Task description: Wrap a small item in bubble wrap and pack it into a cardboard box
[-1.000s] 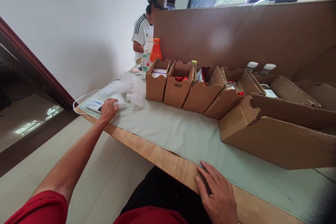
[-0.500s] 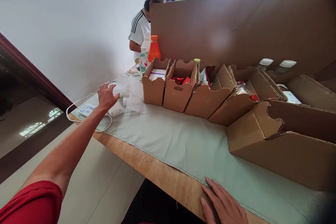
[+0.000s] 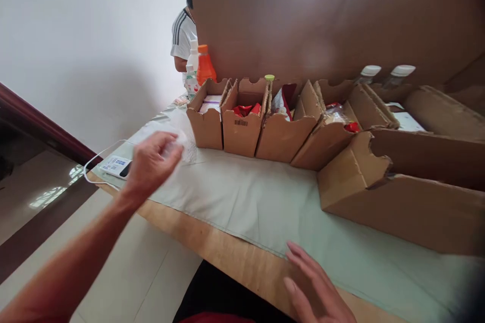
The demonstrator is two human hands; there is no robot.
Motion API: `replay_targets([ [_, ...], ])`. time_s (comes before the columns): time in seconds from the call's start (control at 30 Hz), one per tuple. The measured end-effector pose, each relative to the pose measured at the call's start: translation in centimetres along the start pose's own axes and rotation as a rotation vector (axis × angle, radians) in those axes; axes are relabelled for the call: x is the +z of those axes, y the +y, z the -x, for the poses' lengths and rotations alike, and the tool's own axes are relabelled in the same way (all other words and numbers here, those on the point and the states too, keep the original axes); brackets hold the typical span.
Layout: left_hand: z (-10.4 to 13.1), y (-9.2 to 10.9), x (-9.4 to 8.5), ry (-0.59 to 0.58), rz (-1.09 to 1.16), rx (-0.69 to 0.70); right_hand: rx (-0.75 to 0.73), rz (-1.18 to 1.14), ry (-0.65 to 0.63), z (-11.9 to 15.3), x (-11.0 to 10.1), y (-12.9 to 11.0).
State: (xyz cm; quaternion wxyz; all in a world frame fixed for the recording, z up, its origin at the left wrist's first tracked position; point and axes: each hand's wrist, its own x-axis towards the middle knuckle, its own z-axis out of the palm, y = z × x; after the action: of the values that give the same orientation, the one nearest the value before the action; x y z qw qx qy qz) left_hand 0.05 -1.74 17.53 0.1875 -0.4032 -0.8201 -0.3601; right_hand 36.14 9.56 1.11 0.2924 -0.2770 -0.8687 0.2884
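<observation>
My left hand (image 3: 153, 161) is over the left part of the cloth-covered table, its fingers curled towards the thumb around something pale and blurred that I cannot make out. Just beyond it lies clear bubble wrap (image 3: 188, 145), partly hidden by the hand. Beside my left wrist is a white device (image 3: 114, 165) with a white cable (image 3: 86, 167). My right hand (image 3: 318, 287) is at the front edge of the table, fingers apart, holding nothing.
A row of cardboard bins (image 3: 242, 136) with packets inside crosses the table, and a larger bin (image 3: 417, 212) is at the right. An orange bottle (image 3: 205, 65) stands behind the leftmost bin. A tall cardboard panel (image 3: 303, 30) rises behind, with a person (image 3: 184, 35) beyond.
My left hand has moved right and nearer, and its spread fingers have curled in. My right hand has lifted slightly from the table edge. The view has shifted.
</observation>
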Motion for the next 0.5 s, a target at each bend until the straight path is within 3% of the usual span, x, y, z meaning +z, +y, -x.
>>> replay_targets([
  [0.07, 4.4, 3.9, 2.7, -0.179, 0.230, -0.003, 0.174, -0.314, -0.098, -1.4, -0.5, -1.4],
  [0.17, 10.0, 8.2, 5.8, -0.560, 0.611, -0.079, 0.397, -0.697, -0.111, -3.4, -1.1, -2.0],
  [0.23, 11.9, 9.1, 6.4, -0.621, 0.706, -0.085, 0.522, -0.779, -0.058, -3.9, -1.7, -1.2],
  [0.3, 11.9, 8.2, 6.4, -0.527, 0.624, -0.050, 0.592, -0.766, -0.019, -3.8, -2.3, -0.2],
  [0.4, 9.7, 5.0, 6.4, -0.406, 0.348, -0.007, 0.556, -0.675, -0.023, -3.5, -2.6, 0.2],
  [0.5, 7.4, 2.3, 7.3, -0.402, 0.135, -0.032, 0.473, -0.450, -0.052, -4.5, -1.4, -0.8],
])
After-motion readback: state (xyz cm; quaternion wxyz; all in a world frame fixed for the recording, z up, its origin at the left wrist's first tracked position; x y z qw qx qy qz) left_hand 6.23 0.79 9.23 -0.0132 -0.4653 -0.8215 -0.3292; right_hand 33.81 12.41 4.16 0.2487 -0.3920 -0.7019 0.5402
